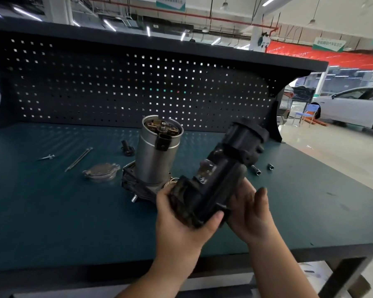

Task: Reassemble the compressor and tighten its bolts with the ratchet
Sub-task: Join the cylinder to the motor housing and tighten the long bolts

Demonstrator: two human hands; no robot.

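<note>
Compressor housing (220, 175), black, hangs tilted over the worktop (52, 211), left hand (181, 220) curled round its near end, right hand (253, 211) gripping its side, just right of the upright silver motor (157, 153)
</note>
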